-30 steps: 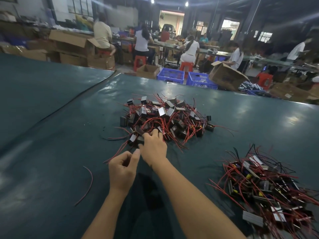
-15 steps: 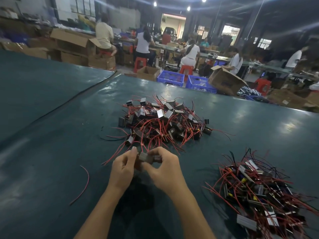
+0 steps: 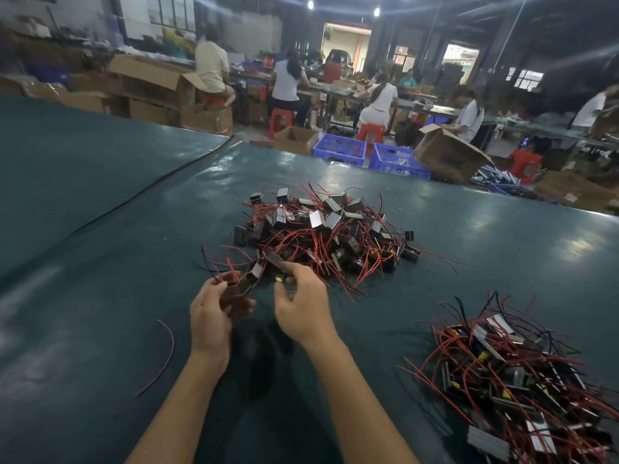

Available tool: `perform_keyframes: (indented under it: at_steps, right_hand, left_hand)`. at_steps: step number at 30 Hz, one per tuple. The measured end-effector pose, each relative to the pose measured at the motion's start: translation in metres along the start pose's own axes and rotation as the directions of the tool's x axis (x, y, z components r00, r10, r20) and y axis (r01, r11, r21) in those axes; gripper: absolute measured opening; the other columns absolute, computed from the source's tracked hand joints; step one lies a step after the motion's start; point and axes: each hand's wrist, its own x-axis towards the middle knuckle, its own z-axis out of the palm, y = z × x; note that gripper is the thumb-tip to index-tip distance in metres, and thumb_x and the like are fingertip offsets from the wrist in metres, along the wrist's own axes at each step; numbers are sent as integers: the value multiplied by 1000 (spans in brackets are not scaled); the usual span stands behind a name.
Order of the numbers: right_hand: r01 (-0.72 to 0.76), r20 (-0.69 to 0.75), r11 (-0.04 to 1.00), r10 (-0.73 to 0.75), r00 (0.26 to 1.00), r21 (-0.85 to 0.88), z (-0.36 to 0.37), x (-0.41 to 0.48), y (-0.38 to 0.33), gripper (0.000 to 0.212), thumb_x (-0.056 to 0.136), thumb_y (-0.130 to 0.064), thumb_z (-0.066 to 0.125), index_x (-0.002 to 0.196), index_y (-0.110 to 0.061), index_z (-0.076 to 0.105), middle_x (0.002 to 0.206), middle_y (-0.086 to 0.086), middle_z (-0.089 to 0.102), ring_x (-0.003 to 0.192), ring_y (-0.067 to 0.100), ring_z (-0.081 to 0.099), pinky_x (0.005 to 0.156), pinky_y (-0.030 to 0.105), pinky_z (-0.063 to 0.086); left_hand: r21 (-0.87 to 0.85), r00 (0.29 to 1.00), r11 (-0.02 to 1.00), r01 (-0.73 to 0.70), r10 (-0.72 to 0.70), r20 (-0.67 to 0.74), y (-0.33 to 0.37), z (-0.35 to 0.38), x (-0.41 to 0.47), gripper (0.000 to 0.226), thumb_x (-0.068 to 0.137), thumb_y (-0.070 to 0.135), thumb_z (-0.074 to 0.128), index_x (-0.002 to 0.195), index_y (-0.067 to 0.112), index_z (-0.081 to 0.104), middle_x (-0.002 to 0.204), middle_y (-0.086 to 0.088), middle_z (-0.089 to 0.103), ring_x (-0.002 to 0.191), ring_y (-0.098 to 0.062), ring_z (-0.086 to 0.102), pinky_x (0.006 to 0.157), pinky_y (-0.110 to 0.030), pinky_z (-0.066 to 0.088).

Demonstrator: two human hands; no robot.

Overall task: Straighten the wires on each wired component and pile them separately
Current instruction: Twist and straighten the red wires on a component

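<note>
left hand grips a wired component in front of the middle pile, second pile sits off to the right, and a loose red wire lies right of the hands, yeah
No: the head view shows the loose red wire left of the left hand, not right. The rest holds: that hand grips a wired component in front of the middle pile, with the second pile off to the right.

Open tabletop [image 3: 100, 279] stretches left, crossed only by one loose red wire [image 3: 166, 356]. The tangled pile [image 3: 328, 236] blocks straight ahead, the second pile [image 3: 519, 373] fills the near right, and a bare lane runs between them.
</note>
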Motion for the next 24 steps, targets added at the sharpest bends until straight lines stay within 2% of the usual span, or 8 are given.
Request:
perform_keyframes:
  at_steps: [3,7,10,13,15,19,21,24]
  right_hand:
    - [144,299,964,-73,952,-222,20,26,-2,57,94,-3,49,148,-17,37,154,-1,34,140,23,28,115,41,33]
    - [311,486,780,-11,874,-542,39,50,-2,75,89,-5,58,152,-26,23,160,-1,18,139,30,21,102,50,41]
    - [259,439,740,55,897,-621,45,55,0,63,91,-11,58,147,-21,32,151,6,24,132,32,29,94,49,46]
    - [276,270,745,-133,954,-608,46,43,8,27,97,-20,53,122,-8,54,130,9,44,115,30,46,78,42,51]
    - [300,209,756,-218,953,-582,40,29,18,24,100,-25,49,113,-6,58,123,7,50,108,26,49,70,38,50]
    - [266,117,857,-239,964,-441,17,-2,33,23,98,-26,53,107,-7,63,117,3,53,104,21,50,80,34,48]
    - [248,115,907,-222,968,-341,2,-22,36,21,96,-25,57,101,-7,65,113,1,53,99,19,53,86,36,47]
    - [196,85,933,-178,980,-303,-24,-55,44,19,93,-29,60,96,-11,67,110,-7,54,91,14,56,84,35,49]
  left_hand:
    - [32,997,999,-14,16,-78,-3,-4,4,30,101,14,36,82,11,60,61,1,63,50,-14,56,45,-21,47]
    - [102,998,995,-17,24,-66,-9,-7,8,31,100,20,40,77,9,58,53,0,58,48,-15,52,41,-24,42]
    - [145,998,988,-50,55,-29,-10,-9,8,34,100,22,42,72,7,55,53,-2,52,44,-15,47,38,-25,37]
    - [124,998,991,-55,59,-27,-7,-8,6,34,100,20,43,70,8,53,53,-3,51,42,-15,45,37,-24,35]
    - [15,999,1000,-12,13,-49,-2,-7,5,32,100,19,43,71,10,52,54,-3,52,41,-14,45,37,-21,34]
    - [-253,992,965,71,-95,-87,11,-11,8,31,101,22,37,74,13,51,53,2,52,39,-9,43,37,-15,29]
    - [-238,993,970,56,-78,-85,14,-14,10,31,102,21,36,76,14,52,55,2,55,41,-9,46,38,-15,29]
    - [-80,999,997,-3,-1,-43,9,-10,9,32,104,20,36,79,13,56,60,4,63,49,-9,55,43,-17,41]
